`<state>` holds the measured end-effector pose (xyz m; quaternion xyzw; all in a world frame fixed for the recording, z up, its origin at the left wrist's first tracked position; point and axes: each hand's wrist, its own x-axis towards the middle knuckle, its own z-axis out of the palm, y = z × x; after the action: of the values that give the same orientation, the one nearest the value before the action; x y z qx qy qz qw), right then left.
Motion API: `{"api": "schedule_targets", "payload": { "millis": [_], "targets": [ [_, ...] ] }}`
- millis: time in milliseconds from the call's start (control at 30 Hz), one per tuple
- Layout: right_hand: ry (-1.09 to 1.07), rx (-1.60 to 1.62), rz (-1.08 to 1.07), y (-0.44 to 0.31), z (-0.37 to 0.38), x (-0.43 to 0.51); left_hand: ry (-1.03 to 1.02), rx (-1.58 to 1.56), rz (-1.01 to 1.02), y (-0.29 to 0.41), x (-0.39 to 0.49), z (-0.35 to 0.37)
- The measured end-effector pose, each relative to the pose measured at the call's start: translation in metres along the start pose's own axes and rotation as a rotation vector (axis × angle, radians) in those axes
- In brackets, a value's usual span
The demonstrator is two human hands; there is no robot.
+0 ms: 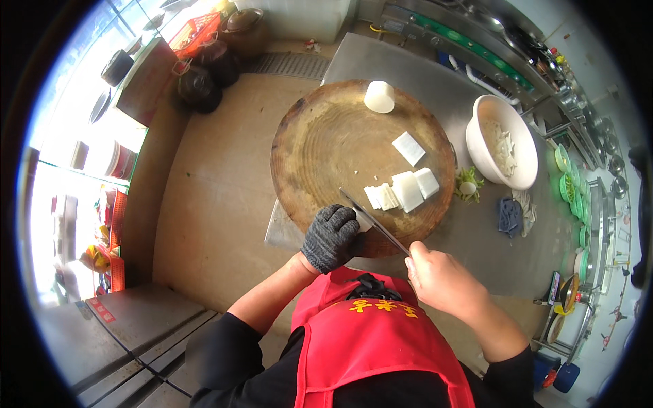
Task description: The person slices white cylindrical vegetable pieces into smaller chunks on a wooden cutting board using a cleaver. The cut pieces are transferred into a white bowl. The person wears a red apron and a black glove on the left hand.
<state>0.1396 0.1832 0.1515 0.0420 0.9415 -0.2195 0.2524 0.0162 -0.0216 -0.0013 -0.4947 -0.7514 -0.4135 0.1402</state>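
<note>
My left hand [332, 237], in a dark grey knit glove, presses a white vegetable piece [363, 220] onto the round wooden chopping block [326, 148]. In my bare right hand [441, 275] is the handle of a kitchen knife [377, 224]. Its blade stands on edge close beside my gloved fingers, against the piece. Thin white slices [382, 197] lean together just past the blade, touching thicker white blocks [408, 191]. Farther off lies a flat white slab [408, 148]. Near the block's far rim stands a rounded white vegetable chunk, possibly radish [379, 97].
A white bowl [477, 137] holding white cut strips [502, 150] stands right of the block on a steel table [474, 245]. Green trimmings [467, 184] and a dark blue cloth [510, 217] lie nearby. Black bags [199, 86] sit on the floor at the far left.
</note>
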Motion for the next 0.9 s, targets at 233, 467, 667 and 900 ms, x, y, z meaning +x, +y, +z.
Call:
{"api": "schedule_targets", "payload": {
  "millis": [233,467,667,900],
  "targets": [
    [0.071,0.093,-0.095,-0.006,0.004,0.008,0.023,-0.01,0.003,0.002,-0.002,-0.006],
    [0.103,0.114,-0.149,-0.002,0.014,0.009,0.043,0.014,0.029,0.002,-0.006,-0.007],
    [0.092,0.084,-0.089,0.006,0.028,0.014,-0.033,-0.046,0.08,-0.005,-0.006,-0.015],
    [0.097,0.103,-0.096,0.001,0.021,0.01,-0.204,0.019,0.195,-0.008,-0.001,-0.041]
  ]
}}
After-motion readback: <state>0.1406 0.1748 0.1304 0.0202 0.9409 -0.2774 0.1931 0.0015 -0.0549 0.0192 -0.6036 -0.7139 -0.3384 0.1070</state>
